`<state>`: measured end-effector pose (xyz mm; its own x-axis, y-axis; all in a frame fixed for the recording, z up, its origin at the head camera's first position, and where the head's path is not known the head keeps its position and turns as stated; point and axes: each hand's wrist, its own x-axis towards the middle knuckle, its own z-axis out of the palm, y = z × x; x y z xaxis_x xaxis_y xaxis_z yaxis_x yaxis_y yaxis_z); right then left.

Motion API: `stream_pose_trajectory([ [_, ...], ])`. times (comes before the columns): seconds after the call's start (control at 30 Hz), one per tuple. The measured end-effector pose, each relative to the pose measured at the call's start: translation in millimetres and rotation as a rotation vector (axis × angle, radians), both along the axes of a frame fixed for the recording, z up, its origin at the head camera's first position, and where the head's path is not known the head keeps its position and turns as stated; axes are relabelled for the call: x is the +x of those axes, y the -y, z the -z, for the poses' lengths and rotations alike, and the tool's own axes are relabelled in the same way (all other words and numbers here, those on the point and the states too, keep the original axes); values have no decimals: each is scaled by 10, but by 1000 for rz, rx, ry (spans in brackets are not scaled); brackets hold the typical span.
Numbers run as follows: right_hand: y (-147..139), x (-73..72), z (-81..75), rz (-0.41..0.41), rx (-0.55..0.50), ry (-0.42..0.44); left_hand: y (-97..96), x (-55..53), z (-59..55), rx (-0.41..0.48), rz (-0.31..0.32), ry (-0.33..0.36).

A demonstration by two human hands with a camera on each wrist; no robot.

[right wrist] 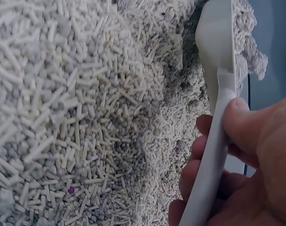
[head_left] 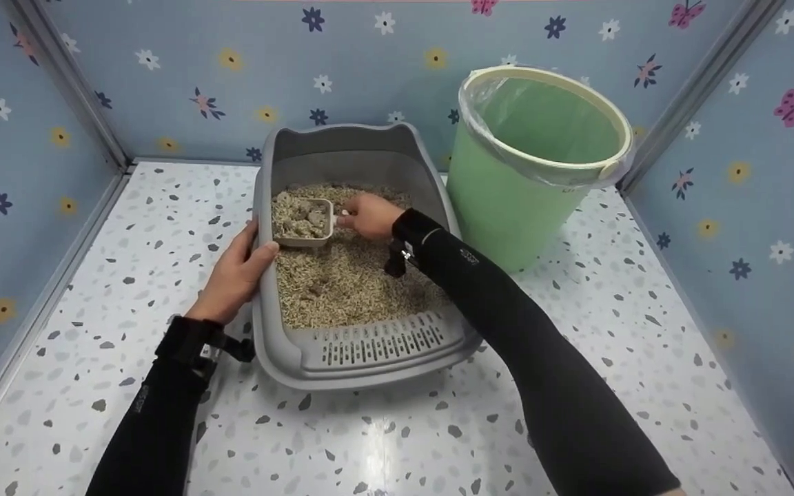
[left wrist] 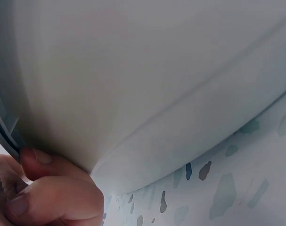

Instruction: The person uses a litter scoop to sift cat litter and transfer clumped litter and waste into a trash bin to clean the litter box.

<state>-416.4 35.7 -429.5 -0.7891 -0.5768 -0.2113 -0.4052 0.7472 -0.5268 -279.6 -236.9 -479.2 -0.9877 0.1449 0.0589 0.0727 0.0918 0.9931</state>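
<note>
A grey litter box (head_left: 369,375) stands on the floor, holding pale pellet litter (head_left: 349,296). My left hand (head_left: 231,275) grips its left rim, thumb on top and fingers curled beneath the edge against the outer wall, as the left wrist view shows. Inside the box, my right hand (head_left: 373,215) holds a white litter scoop (right wrist: 216,42) by its handle, fingers wrapped round it and thumb along the top. Litter and grey clumps (head_left: 316,215) fill the scoop's bowl, which is beside the box's left inner wall.
A green trash bin (head_left: 507,213) with a clear liner over its rim stands right behind the box on the right. Blue flowered panels (head_left: 369,76) enclose the speckled floor (head_left: 342,441) at the back and both sides. The box's front lip is slotted.
</note>
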Motion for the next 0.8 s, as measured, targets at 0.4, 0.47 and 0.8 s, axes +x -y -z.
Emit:
stream_pose_trajectory([
  [0.4, -199, 324, -278, 96, -51, -105, -4, 7, -2, -45, -15, -4],
  [0.47, -253, 418, -375, 133, -63, -110, -12, 4, 2, -50, -10, -2],
  [0.8, -705, 871, -659, 215, -101, -212, -16, -9, 20, -51, -5, -15],
])
